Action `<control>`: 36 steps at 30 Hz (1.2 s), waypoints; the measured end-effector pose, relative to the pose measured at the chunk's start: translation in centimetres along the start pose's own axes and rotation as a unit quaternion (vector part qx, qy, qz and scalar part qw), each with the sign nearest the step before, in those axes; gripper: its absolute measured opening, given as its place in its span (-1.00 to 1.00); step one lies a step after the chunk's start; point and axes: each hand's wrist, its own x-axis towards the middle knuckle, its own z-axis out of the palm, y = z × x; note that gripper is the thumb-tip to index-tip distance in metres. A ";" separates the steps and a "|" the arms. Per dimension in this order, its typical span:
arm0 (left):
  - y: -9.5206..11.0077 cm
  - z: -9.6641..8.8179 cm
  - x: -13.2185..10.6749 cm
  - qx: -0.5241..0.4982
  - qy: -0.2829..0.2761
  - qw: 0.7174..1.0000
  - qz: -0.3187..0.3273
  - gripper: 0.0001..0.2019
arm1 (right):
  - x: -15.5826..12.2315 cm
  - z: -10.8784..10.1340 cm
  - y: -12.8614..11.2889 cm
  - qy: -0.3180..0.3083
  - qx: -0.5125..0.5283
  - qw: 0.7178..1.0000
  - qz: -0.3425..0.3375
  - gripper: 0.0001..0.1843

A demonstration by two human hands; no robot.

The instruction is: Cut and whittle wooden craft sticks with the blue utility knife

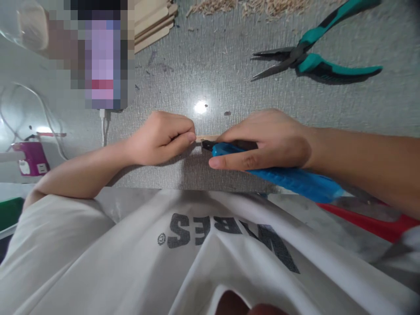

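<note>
My left hand (162, 136) is closed in a pinch on the end of a thin wooden stick (206, 138), which lies across the grey table (183, 74) between both hands. My right hand (262, 141) is wrapped round a blue utility knife (288, 177). The knife's dark tip touches the stick just right of my left thumb. Most of the stick is hidden under my right hand.
Teal-handled long-nose pliers (308, 61) lie at the back right. A stack of flat wooden sticks (154, 24) sits at the back, with wood shavings (249, 6) along the far edge. A white cable (104, 127) and a purple box (31, 157) are on the left.
</note>
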 end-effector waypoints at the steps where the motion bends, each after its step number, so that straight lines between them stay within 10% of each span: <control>1: 0.0 0.0 0.0 -0.016 0.007 1.000 0.004 -0.66 | -0.2 0.3 0.4 0.017 -0.021 0.999 -0.028 -0.25; 6: 0.3 0.3 -0.1 -0.040 0.025 0.999 -0.021 -0.64 | -1.1 1.0 1.5 0.064 -0.080 0.989 -0.104 -0.35; 13: 0.3 0.5 -0.1 -0.060 0.030 0.997 -0.035 -0.62 | -0.6 -0.7 -1.9 -0.042 0.079 0.990 0.111 -0.34; 23: 0.1 0.3 0.1 -0.100 0.038 0.994 -0.012 -0.64 | -0.3 -1.2 -3.8 -0.038 0.145 0.966 0.211 -0.47; 36: -0.5 0.1 0.4 -0.115 0.008 0.993 0.005 -0.58 | -0.5 -1.3 -2.3 -0.050 0.136 0.975 0.171 -0.52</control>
